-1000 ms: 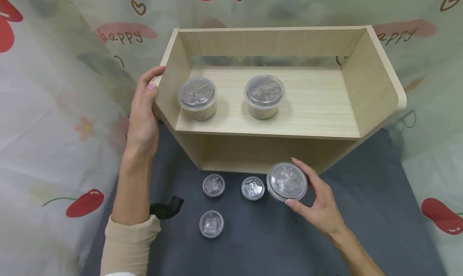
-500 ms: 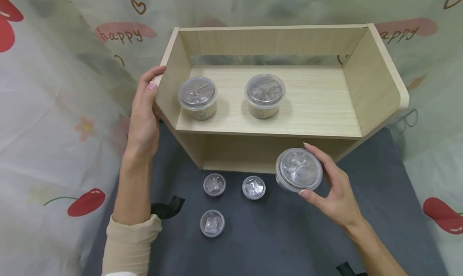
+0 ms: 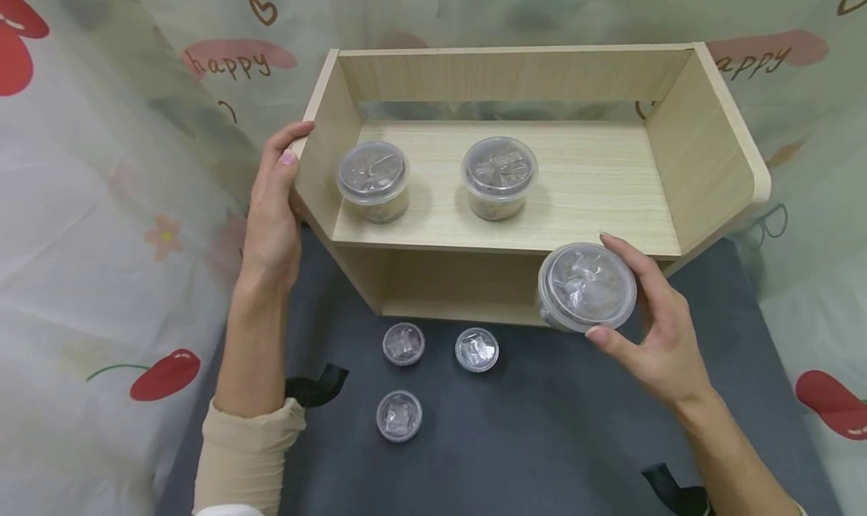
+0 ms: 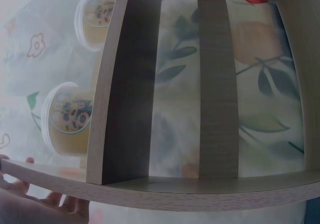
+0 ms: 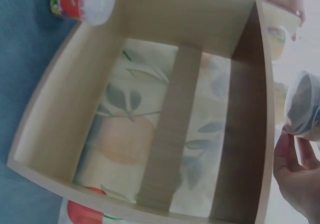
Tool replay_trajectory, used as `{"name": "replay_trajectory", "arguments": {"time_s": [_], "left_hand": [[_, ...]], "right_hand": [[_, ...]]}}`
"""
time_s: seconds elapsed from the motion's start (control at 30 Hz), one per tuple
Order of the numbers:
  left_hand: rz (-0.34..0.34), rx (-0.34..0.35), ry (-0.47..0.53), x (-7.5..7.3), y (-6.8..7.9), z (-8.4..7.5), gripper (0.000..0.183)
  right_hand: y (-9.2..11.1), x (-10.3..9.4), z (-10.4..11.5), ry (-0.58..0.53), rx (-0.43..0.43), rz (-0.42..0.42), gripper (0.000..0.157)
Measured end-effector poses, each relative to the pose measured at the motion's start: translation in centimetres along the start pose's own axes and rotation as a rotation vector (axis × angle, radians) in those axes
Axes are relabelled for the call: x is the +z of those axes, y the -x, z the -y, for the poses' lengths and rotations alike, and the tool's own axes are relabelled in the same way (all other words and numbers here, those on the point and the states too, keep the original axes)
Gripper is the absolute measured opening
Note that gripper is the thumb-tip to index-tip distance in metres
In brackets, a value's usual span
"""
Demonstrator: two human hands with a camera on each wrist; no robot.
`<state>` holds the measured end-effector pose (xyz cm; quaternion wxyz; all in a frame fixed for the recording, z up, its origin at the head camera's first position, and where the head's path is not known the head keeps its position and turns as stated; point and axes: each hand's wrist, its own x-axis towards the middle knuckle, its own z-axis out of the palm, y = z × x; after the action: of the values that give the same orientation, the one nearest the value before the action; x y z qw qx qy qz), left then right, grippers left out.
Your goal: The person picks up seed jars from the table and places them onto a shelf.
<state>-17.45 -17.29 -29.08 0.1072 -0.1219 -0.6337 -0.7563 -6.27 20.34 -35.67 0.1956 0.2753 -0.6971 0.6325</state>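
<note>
My right hand [image 3: 667, 354] pinches a round clear plastic tub [image 3: 588, 284] with a lid between thumb and fingers, in front of the shelf's upper board. In the right wrist view that tub [image 5: 303, 104] shows at the right edge. With its fingers around the left side panel, my left hand [image 3: 273, 215] grips the pale wooden two-tier shelf [image 3: 589, 192]. Two similar lidded tubs stand on the upper board, one at the left [image 3: 372, 174] and one near the middle [image 3: 500, 171]. Printed labels show on the tub sides [image 4: 72, 119] in the left wrist view.
Three smaller lidded tubs sit on the dark grey cloth before the shelf: a back-left tub [image 3: 403, 344], a back-right tub [image 3: 477, 350] and a front tub [image 3: 399, 416]. Black straps [image 3: 318, 387] lie beside both forearms. A patterned curtain [image 3: 162, 155] surrounds the shelf.
My right hand has carried the tub up and to the right, from beside the small tubs to in front of the upper board's edge. My left hand keeps its grip on the shelf.
</note>
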Motion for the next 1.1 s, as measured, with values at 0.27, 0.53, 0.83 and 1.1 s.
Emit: {"name": "replay_trajectory", "arguments": {"time_s": [0.27,0.53,0.83,1.1], "left_hand": [[0.003,-0.001,0.003,-0.1,0.0,0.1,0.034],[0.006,-0.003,0.006,0.0,0.0,0.1,0.034],[0.012,-0.006,0.013,-0.1,0.0,0.1,0.034],[0.013,-0.006,0.005,-0.1,0.0,0.1,0.034]], "right_hand": [[-1.4,-0.7,0.7,-0.026,0.054,-0.030,0.077],[-2.5,-1.0,0.8,0.006,0.093,-0.064,0.074],[-4.0,-1.0,0.9,-0.018,0.134,-0.120,0.070],[-5.1,-1.3,0.7,-0.002,0.186,-0.155,0.069]]}}
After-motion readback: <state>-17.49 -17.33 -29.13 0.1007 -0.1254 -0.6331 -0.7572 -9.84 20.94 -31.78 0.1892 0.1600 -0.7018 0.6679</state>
